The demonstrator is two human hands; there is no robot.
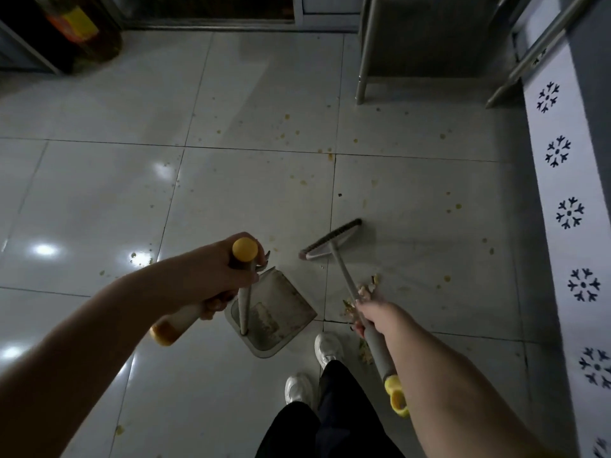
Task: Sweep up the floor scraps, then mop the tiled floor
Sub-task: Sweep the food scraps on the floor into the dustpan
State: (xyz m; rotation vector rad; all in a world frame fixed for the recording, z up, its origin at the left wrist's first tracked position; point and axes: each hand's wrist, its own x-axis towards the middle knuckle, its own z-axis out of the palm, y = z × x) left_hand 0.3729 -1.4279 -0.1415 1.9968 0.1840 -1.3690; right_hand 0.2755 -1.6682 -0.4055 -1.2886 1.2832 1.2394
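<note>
My left hand grips the upright handle of a grey dustpan just under its yellow cap. A second grey handle with a yellow end sticks out below that hand. The pan rests on the tiled floor, its mouth facing right. My right hand grips the grey handle of a broom, whose yellow end points back at me. The broom head sits on the tiles beyond the pan. A small pile of scraps lies by my right hand, right of the pan. Yellow specks dot the tiles ahead.
My white shoes stand just behind the dustpan. Metal table legs rise at the upper right. A white panel with dark snowflake marks runs along the right edge. A large oil bottle stands at the upper left.
</note>
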